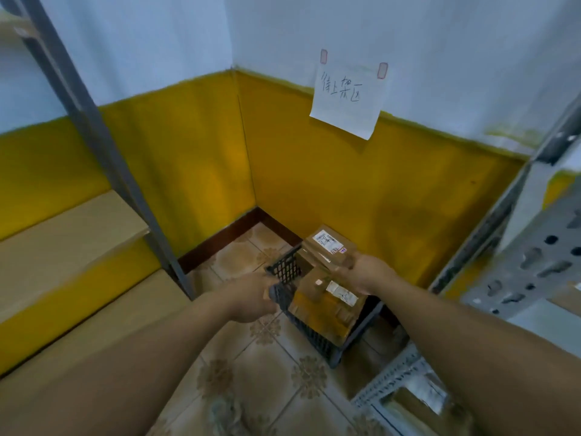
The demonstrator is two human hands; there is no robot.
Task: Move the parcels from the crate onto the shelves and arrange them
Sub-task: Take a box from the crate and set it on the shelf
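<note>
One parcel (327, 244), topmost in the floor crate (284, 269), is pinched at its corner by the right hand (368, 274) for lifting out, while the left hand (251, 294) grips the crate rim, probably steadying it.

Both your bare arms reach forward and down, elbows nearly straight. Your left hand (251, 295) is turned knuckles-up, its fingers curled over the rim of the crate (284, 272). Your right hand (367, 273) sits a little farther out and higher, and seems, through the blur, to pinch the near edge of a parcel (327, 247).
</note>
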